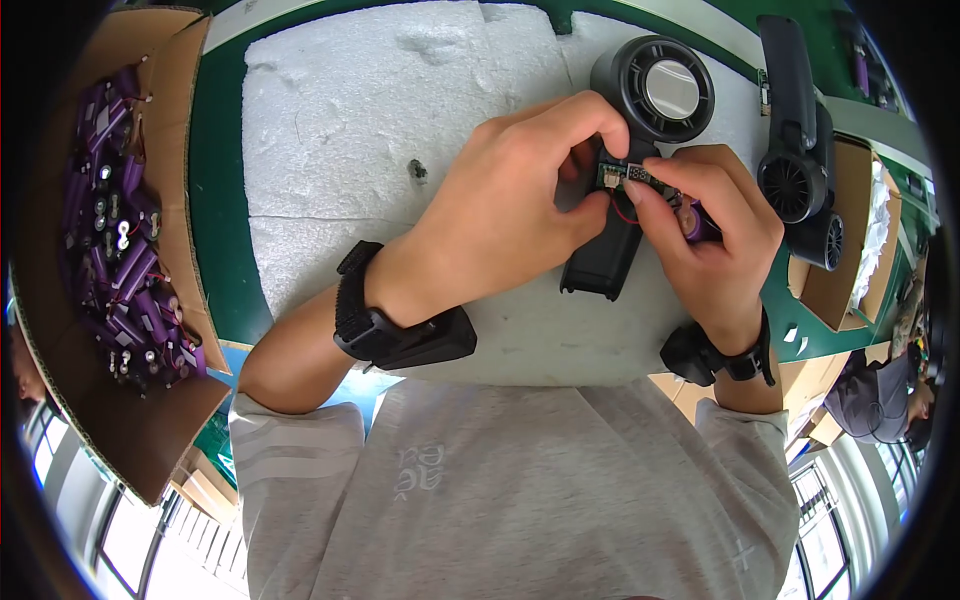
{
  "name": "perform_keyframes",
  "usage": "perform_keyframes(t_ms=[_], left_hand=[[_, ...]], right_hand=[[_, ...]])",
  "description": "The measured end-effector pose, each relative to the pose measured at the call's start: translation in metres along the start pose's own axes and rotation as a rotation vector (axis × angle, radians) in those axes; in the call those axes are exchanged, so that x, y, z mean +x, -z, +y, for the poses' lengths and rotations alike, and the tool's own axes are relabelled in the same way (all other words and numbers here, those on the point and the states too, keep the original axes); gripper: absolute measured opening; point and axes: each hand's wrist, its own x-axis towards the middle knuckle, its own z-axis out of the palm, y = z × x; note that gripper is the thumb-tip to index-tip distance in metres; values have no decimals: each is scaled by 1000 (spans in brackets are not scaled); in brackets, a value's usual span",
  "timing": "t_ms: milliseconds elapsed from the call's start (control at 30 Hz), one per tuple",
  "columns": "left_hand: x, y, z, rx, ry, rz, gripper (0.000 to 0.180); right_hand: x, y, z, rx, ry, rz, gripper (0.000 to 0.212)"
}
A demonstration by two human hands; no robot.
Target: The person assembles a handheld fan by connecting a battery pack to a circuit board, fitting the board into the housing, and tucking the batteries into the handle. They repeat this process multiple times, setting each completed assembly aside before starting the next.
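Both hands are together over the right side of a white foam sheet (330, 150) on the green desk (226, 150). The right hand (735, 250) has its thumb and pointing finger closed on a small green board (612, 176). A purple battery (704, 228) sits by the curled fingers of that same hand, and a thin red wire (622, 213) loops down just under the board. The left hand (510, 180) is bent round the other end of the board, with a gap between its thumb and pointing finger. Its fingers hide a lot, so I can't tell if it is holding on.

Under the hands is a black fan (645, 128). Its round head is close to the far right corner of the foam, and its handle points toward the near edge.

A big brown box (186, 150) full of purple batteries (120, 250) is at the left edge of the desk. More black fans (792, 185) are past the foam's right edge, next to a smaller brown box (850, 170) with white stuff in it.
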Motion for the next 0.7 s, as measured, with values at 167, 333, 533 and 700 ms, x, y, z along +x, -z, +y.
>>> perform_keyframes(t_ms=[167, 333, 533, 700], left_hand=[[1, 3, -1, -26, -12, -10, 36], [5, 11, -2, -126, -106, -53, 31], [5, 10, 3, 33, -193, -62, 30], [4, 10, 5, 53, -225, -59, 31]], right_hand=[[0, -4, -2, -29, -15, 33, 22], [5, 1, -15, -33, -172, -30, 19], [0, 5, -6, 12, -186, -12, 23], [5, 22, -10, 238, -404, -352, 32]])
